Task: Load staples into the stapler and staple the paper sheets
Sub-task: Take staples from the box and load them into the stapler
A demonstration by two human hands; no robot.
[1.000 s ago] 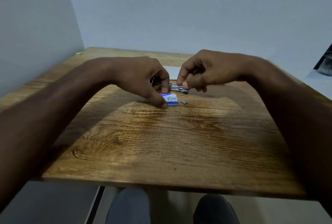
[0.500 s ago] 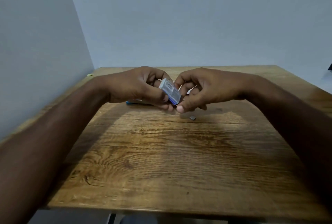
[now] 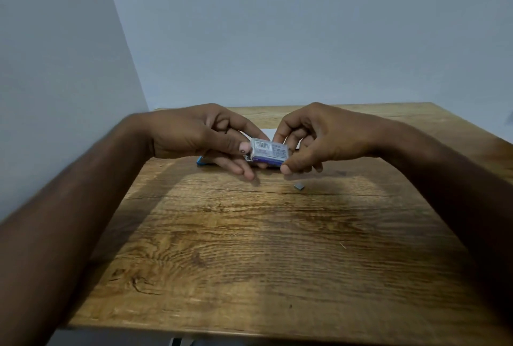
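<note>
A small staple box (image 3: 268,152) is being pinched between the left hand (image 3: 194,134) and right hand (image 3: 319,137) above the wooden table (image 3: 249,248); what may be a staple strip (image 3: 299,186) is lying below.

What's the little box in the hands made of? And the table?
The staple box looks like thin printed cardboard: a barcode and small print show on its matte side. The table looks like wood, or wood-look laminate, with visible grain and knots.

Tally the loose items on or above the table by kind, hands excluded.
Staple box, held in both hands: 1
Staple strip, on the table: 1
Blue item, mostly hidden behind the left hand: 1
White paper, behind the hands: 1, sheet count unclear
Total: 4
</note>
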